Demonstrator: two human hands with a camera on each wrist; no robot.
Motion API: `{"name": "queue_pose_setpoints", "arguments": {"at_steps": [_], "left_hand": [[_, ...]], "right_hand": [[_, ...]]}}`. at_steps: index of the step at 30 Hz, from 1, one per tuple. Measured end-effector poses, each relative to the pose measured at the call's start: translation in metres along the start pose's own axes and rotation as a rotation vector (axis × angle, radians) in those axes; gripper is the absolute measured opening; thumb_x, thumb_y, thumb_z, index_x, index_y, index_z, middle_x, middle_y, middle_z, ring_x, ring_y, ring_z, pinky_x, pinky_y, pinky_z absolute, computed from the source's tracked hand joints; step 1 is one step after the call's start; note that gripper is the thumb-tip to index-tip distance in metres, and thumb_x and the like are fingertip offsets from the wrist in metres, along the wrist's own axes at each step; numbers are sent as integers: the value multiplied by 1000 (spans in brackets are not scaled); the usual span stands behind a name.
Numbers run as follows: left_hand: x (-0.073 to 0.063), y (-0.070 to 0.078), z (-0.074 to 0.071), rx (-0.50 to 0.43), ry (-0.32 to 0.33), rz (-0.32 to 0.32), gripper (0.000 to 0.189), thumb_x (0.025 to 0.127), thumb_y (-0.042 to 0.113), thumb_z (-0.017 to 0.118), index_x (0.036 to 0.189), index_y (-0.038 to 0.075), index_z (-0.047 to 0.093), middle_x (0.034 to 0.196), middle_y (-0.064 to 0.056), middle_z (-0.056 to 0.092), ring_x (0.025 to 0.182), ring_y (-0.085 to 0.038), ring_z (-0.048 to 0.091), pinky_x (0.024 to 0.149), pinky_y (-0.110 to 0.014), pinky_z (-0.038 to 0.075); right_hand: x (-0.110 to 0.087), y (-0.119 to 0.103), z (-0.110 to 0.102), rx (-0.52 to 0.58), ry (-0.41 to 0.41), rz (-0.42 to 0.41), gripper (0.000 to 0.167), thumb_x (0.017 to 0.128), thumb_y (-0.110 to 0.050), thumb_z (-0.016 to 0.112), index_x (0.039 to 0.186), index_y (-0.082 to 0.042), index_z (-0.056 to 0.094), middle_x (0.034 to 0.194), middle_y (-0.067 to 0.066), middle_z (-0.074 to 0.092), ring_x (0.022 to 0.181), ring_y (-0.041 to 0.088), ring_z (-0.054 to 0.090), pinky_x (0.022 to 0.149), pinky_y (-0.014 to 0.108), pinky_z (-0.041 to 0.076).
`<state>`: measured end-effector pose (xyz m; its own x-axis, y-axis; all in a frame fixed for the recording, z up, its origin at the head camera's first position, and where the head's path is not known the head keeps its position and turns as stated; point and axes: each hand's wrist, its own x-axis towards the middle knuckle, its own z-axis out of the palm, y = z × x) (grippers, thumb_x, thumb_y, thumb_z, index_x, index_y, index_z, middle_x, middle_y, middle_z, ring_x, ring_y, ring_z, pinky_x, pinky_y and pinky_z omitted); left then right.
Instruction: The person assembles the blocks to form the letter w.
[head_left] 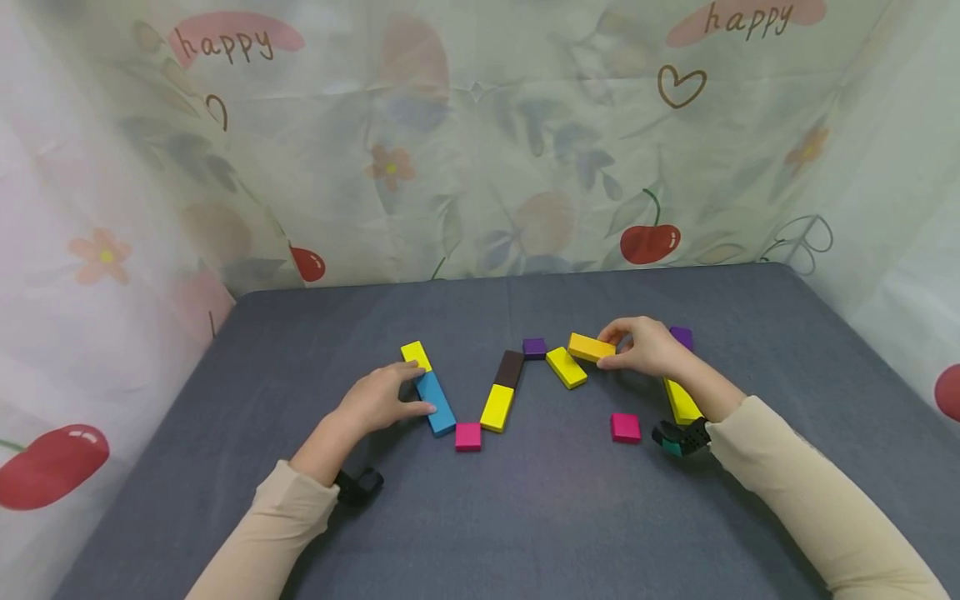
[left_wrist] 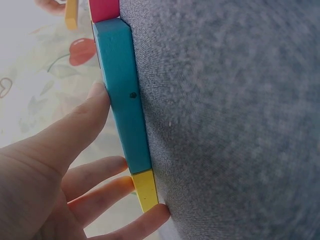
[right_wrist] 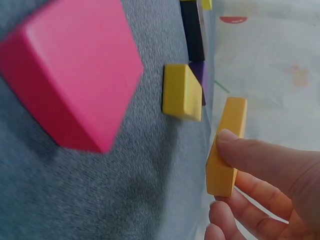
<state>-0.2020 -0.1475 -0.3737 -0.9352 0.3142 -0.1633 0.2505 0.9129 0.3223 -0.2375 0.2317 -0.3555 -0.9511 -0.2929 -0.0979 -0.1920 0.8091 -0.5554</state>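
In the head view my right hand (head_left: 641, 346) pinches an orange-yellow block (head_left: 591, 347) by its right end, thumb in front and fingers behind. The right wrist view shows this block (right_wrist: 227, 145) held above the cloth. My left hand (head_left: 381, 398) rests at a blue block (head_left: 437, 404) with fingers loosely spread, thumb at its side. Its fingertips reach the yellow block (head_left: 416, 356) at the blue one's far end. A pink block (head_left: 468, 437) joins the blue block's near end to another yellow block (head_left: 497, 408), then a dark brown block (head_left: 509, 369) and a purple block (head_left: 535, 348).
A slanted yellow block (head_left: 566, 368) lies right of the purple one. Farther right are a separate pink block (head_left: 626, 428), a yellow block (head_left: 682, 402) and a purple block (head_left: 681, 337), partly behind the right arm. A patterned curtain (head_left: 480, 183) stands behind the grey cloth-covered table (head_left: 525, 517).
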Motion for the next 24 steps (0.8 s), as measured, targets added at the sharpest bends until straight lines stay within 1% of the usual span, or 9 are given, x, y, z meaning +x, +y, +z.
{"name": "queue_pose_setpoints", "arguments": {"at_steps": [6,12,24], "left_hand": [[0,0,0,-6,-3,-3,67,82,40,69,136,6,49,143,-17,44,133,-34,40,106,-52,37],[0,1,0,-15,-6,-6,67,82,40,69,136,6,48,144,-16,43,134,-34,39,107,-52,37],[-1,0,-1,-4,2,9,66,82,40,69,135,6,49,143,-17,44,133,-35,41,106,-52,37]], "right_hand": [[-9,-3,5,5,14,-22,37,80,-25,74,107,-2,64,98,15,64,78,21,56,67,24,48],[-19,-6,10,-4,23,-21,34,79,-25,74,104,-3,65,95,13,64,73,19,54,63,23,47],[-34,-10,19,-15,52,22,37,78,-27,74,102,0,63,90,11,63,72,15,52,63,23,45]]}}
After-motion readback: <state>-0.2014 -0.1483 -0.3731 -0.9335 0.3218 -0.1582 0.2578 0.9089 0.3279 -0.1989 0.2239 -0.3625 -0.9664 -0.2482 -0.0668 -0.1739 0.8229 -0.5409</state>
